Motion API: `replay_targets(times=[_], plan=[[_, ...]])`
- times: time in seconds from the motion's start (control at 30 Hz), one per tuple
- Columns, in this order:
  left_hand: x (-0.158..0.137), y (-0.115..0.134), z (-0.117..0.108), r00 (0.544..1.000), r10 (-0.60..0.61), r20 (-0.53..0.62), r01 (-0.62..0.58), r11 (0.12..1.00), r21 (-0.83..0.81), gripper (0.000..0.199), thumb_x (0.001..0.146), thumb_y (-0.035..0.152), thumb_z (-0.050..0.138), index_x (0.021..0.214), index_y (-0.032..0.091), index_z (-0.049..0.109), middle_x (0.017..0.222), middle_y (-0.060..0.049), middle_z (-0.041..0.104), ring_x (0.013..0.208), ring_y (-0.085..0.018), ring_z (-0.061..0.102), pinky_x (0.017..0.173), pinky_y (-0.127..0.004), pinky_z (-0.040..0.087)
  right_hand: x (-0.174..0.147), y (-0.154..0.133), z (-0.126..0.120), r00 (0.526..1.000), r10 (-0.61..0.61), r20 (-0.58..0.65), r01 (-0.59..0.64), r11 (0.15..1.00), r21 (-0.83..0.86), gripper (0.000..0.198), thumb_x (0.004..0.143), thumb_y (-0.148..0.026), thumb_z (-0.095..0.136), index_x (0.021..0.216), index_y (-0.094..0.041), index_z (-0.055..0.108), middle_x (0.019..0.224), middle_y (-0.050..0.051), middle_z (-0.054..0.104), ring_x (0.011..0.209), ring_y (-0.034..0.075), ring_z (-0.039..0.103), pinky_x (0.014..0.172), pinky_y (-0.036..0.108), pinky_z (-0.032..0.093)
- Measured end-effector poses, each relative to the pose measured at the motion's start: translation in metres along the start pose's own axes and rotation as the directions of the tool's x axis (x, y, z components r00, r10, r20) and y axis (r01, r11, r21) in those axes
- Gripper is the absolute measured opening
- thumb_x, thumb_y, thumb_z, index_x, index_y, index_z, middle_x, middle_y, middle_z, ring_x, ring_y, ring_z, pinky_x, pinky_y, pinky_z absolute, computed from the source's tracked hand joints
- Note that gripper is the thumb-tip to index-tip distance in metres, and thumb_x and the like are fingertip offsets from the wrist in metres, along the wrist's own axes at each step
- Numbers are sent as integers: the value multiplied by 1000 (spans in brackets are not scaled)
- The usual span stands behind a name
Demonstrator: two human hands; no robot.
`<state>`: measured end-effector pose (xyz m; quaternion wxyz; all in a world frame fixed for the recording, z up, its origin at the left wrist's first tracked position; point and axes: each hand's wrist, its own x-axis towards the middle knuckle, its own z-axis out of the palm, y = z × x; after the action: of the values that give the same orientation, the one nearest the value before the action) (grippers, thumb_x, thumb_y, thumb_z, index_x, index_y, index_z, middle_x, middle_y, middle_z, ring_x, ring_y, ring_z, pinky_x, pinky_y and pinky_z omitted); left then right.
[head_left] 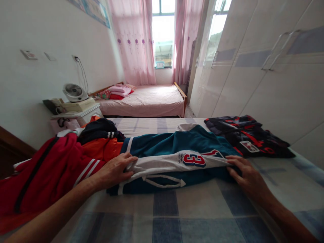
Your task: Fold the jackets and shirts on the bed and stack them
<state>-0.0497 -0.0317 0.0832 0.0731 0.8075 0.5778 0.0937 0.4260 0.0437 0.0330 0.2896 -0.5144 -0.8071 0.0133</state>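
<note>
A teal and white jacket with a red-and-blue number patch lies spread across the checked bed sheet. My left hand pinches the cuff end of its white sleeve. At the sleeve's other end, by the shoulder, my right hand grips the fabric between thumb and fingers. Between the two hands the sleeve is stretched in a straight line over the teal body. Left of the jacket, against my left forearm, is a heap with a red garment with white stripes.
A folded black and red garment lies at the right. Orange and navy clothes lie in the left heap. Beyond the bed stand a small fan, a second bed and, along the right, white wardrobes.
</note>
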Motion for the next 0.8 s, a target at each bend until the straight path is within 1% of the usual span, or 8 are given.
replay_targets(times=[0.13, 0.2, 0.33, 0.4, 0.5, 0.63, 0.73, 0.8], plan=[[5, 3, -3, 999, -46, -16, 46, 999, 6, 22, 79, 22, 52, 99, 21, 60, 93, -3, 58, 84, -17, 59, 75, -27, 46, 5, -5, -2, 1000, 25, -15, -25, 999, -25, 23, 83, -37, 46, 94, -22, 59, 108, 6, 60, 103, 23, 55, 90, 39, 44], [12, 9, -12, 985, -62, -161, 84, 988, 132, 16, 82, 19, 46, 89, 19, 61, 87, -4, 57, 81, -18, 58, 70, -28, 45, 12, -9, -4, 998, 52, -23, -53, 998, -46, 22, 82, -38, 47, 92, -21, 58, 103, 6, 61, 99, 24, 56, 85, 38, 45], [16, 18, -29, 845, 126, -519, 153, 873, 462, 28, 90, 20, 36, 98, 17, 63, 79, -8, 58, 77, -23, 55, 68, -34, 43, 29, -17, -12, 969, 188, -163, -194, 981, -20, 26, 82, -43, 45, 85, -20, 57, 87, 6, 62, 75, 20, 60, 68, 33, 46], [7, 16, -23, 832, 267, -487, 65, 825, 562, 31, 92, 19, 33, 104, 19, 62, 79, -7, 60, 76, -22, 55, 68, -35, 43, 31, -16, -14, 945, 234, -231, -238, 971, 10, 28, 81, -45, 45, 85, -20, 57, 87, 6, 62, 70, 19, 59, 65, 32, 46], [-17, 7, 3, 873, 399, -280, -176, 793, 583, 35, 90, 11, 33, 112, 22, 59, 94, -6, 64, 81, -19, 58, 74, -32, 46, 22, -8, -13, 953, 238, -186, -238, 971, 22, 25, 79, -41, 46, 86, -20, 57, 90, 6, 64, 73, 20, 60, 68, 32, 47], [-47, -3, 27, 894, 375, -245, -231, 855, 465, 32, 89, 13, 41, 115, 22, 56, 109, -8, 61, 92, -18, 59, 83, -31, 47, -1, -1, -12, 972, 215, -100, -215, 977, 13, 28, 80, -41, 47, 95, -20, 56, 96, 8, 63, 83, 23, 61, 73, 35, 49], [-59, -6, 26, 909, 359, -213, -241, 868, 435, 42, 83, 33, 55, 124, 26, 51, 125, -9, 55, 110, -25, 54, 92, -39, 44, -15, -1, -16, 999, 22, -39, -25, 996, -82, 50, 79, -45, 52, 123, -21, 46, 123, 11, 53, 108, 27, 54, 88, 41, 46], [-64, -7, 27, 916, 367, -162, -261, 853, 452, 53, 80, 32, 55, 132, 27, 44, 136, -9, 48, 121, -28, 47, 97, -43, 41, -22, 0, -16, 990, -132, 41, 137, 972, -188, 64, 77, -40, 56, 135, -23, 35, 138, 11, 40, 121, 30, 45, 95, 45, 41]])
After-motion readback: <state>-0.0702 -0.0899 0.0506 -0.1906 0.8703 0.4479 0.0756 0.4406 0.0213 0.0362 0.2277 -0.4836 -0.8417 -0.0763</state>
